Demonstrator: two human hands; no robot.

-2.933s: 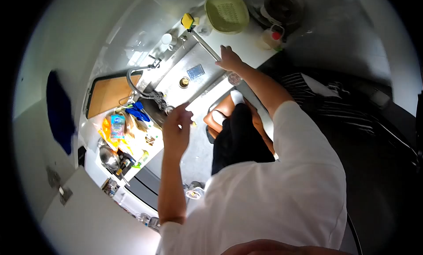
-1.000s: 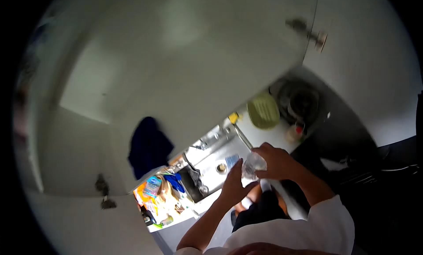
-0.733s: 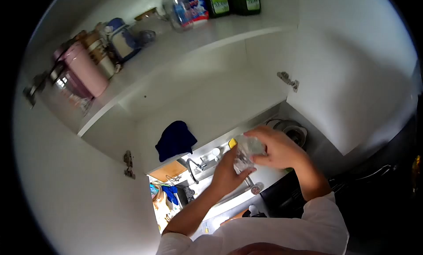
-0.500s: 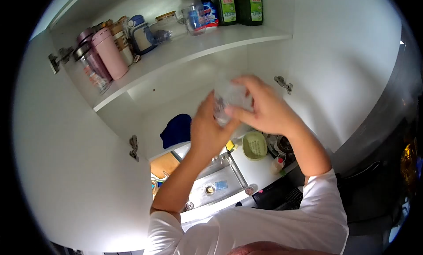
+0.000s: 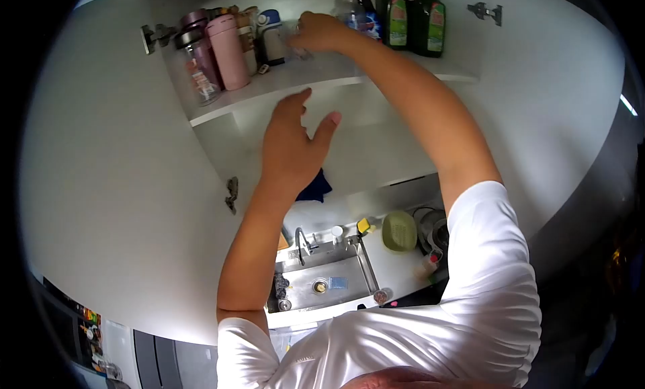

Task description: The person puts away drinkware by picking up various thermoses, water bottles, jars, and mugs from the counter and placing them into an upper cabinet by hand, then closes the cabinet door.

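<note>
My right hand reaches up to the upper cabinet shelf, its fingers curled round a see-through container that they mostly cover. Just left of it stands a clear bottle with a blue lid. To its right, a clear jar and a blue-labelled spray bottle are partly hidden by my arm. My left hand is raised below the shelf, empty, thumb and fingers apart. Behind its wrist, a dark blue cloth lies on the lower shelf.
A pink tumbler and a clear bottle with a dark lid stand at the shelf's left, two green bottles at its right. Open cabinet doors flank me. Below are the sink, its faucet and a green basket.
My hands have parted. The right one has gone up to the upper shelf with the clear container; the left has let go and opened. The view has shifted, showing more of the sink.
</note>
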